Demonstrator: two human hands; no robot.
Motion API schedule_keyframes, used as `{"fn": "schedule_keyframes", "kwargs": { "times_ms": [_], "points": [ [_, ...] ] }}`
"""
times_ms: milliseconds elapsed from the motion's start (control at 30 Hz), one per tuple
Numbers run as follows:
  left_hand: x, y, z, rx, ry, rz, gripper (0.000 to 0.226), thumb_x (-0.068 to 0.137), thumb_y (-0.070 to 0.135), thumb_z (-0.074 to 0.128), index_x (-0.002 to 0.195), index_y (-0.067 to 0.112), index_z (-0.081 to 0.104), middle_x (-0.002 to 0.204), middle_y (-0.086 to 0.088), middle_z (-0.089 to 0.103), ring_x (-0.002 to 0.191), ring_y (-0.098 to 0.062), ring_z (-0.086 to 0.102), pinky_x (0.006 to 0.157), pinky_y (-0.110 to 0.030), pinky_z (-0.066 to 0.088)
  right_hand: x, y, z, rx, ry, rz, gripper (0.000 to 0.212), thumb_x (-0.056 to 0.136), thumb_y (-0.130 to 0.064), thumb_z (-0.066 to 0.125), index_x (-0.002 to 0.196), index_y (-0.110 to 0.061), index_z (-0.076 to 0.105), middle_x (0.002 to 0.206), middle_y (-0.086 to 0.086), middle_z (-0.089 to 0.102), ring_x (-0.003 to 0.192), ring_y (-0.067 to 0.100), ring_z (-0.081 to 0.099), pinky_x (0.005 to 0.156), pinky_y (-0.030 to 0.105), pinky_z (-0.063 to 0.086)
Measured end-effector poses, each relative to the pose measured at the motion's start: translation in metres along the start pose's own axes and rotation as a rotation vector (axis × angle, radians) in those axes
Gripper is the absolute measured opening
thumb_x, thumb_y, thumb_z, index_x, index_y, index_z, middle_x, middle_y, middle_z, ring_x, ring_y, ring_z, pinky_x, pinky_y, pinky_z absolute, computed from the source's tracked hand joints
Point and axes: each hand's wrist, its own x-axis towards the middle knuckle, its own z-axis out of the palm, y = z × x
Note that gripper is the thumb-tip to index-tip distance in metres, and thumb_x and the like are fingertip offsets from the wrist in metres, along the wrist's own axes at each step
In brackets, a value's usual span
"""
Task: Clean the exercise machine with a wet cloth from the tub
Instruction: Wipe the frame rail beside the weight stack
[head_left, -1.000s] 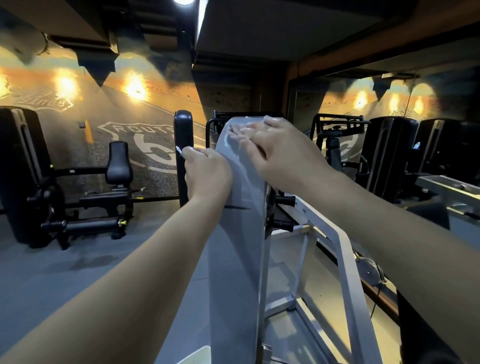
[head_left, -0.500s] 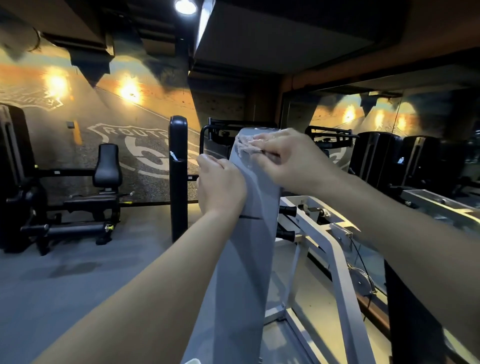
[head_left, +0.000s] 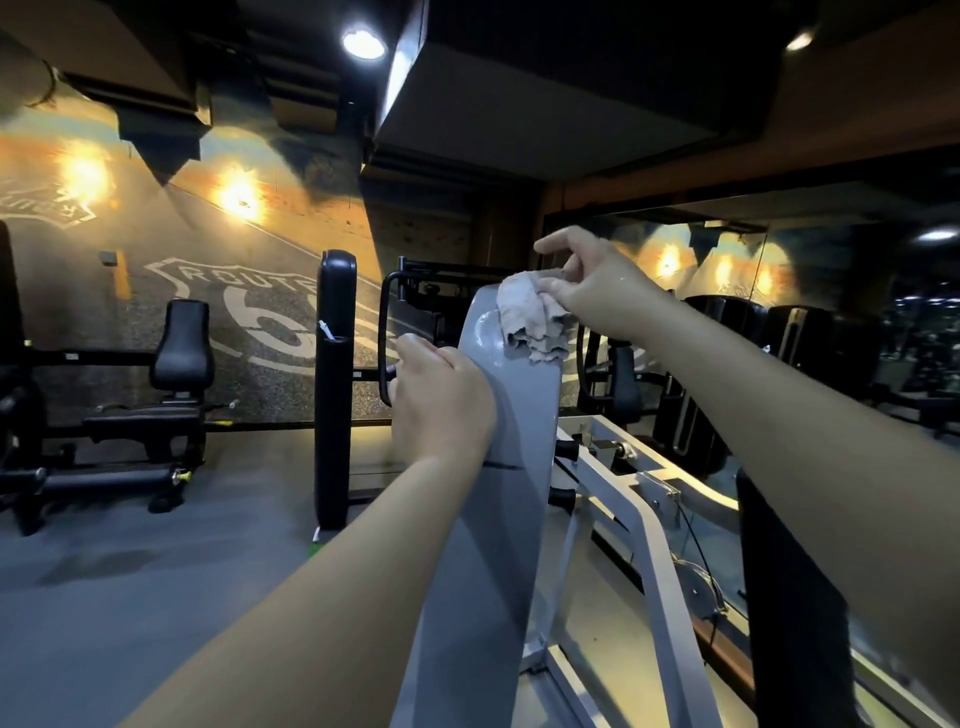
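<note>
Where the grey upright panel of the exercise machine (head_left: 501, 519) rounds off at its top, the cloth (head_left: 532, 317) hangs bunched and crumpled against the panel's upper right corner. Your right hand (head_left: 597, 283) pinches it from the right, one finger stretched out above the bunch; loose folds dangle below the grip. Your left hand (head_left: 441, 402) sits lower on the same panel, fingers curled round its left edge, holding on. Both forearms reach in from the bottom of the view.

Right of the panel: a white metal frame (head_left: 652, 545) slanting down toward the floor (head_left: 104, 597). Just left of the panel: a black upright pad (head_left: 335, 384), standing on that grey floor. Further left: a black seat (head_left: 183, 348) on another machine. Behind them: a wall mural (head_left: 234, 291) with a road shield reading ROUTE. Along the right wall: a mirror (head_left: 779, 260). Overhead: a round ceiling lamp (head_left: 363, 44), lit.
</note>
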Motion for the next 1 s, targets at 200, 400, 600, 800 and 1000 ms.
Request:
{"fn": "schedule_keyframes", "kwargs": {
  "times_ms": [200, 400, 600, 800, 1000],
  "points": [
    [0.002, -0.003, 0.003, -0.022, 0.017, 0.023, 0.013, 0.106, 0.025, 0.031, 0.1, 0.019, 0.041, 0.095, -0.004, 0.056, 0.095, -0.033, 0.057, 0.079, -0.049, 0.051, -0.022, -0.009, 0.013, -0.069, 0.052, -0.168, 0.035, 0.107, -0.038, 0.046, 0.113, -0.017, 0.072, 0.127, -0.003, 0.06, 0.114, 0.015, 0.058, 0.09, 0.03, 0.047],
    [0.0, -0.006, 0.006, -0.061, 0.065, 0.046, 0.01, 0.105, 0.023, 0.033, 0.098, 0.021, 0.04, 0.092, 0.001, 0.055, 0.094, -0.03, 0.056, 0.077, -0.047, 0.048, -0.006, -0.023, 0.018, -0.397, -0.308, -0.14, 0.052, 0.111, -0.03, 0.031, 0.162, -0.024, 0.026, 0.171, 0.001, 0.014, 0.157, 0.021, 0.013, 0.123, 0.036, 0.015],
    [0.0, -0.008, 0.008, -0.087, 0.107, 0.043, 0.009, 0.105, 0.022, 0.034, 0.098, 0.021, 0.04, 0.094, 0.001, 0.056, 0.093, -0.029, 0.055, 0.074, -0.043, 0.044, 0.001, -0.019, 0.03, -0.322, -0.291, -0.257, 0.055, 0.109, -0.028, 0.03, 0.163, -0.031, 0.018, 0.17, -0.007, 0.016, 0.157, 0.011, 0.01, 0.115, 0.021, 0.014],
    [-0.002, -0.009, 0.007, -0.203, 0.143, 0.035, 0.011, 0.106, 0.021, 0.033, 0.102, 0.019, 0.043, 0.092, 0.004, 0.053, 0.091, -0.025, 0.053, 0.072, -0.036, 0.035, 0.002, -0.013, 0.031, -0.294, -0.335, -0.296, 0.048, 0.112, -0.035, 0.025, 0.16, -0.032, 0.027, 0.168, -0.015, 0.018, 0.156, 0.007, 0.009, 0.12, 0.02, 0.007],
    [-0.005, -0.011, 0.006, -0.429, 0.196, -0.011, 0.012, 0.105, 0.016, 0.039, 0.097, 0.01, 0.047, 0.084, 0.007, 0.05, 0.073, -0.005, 0.046, 0.064, -0.033, 0.031, -0.058, -0.009, 0.026, -0.474, -0.316, -0.501, 0.053, 0.11, -0.044, 0.021, 0.162, -0.035, 0.015, 0.168, -0.017, 0.004, 0.154, 0.003, -0.005, 0.124, 0.026, -0.004]
  ]
}}
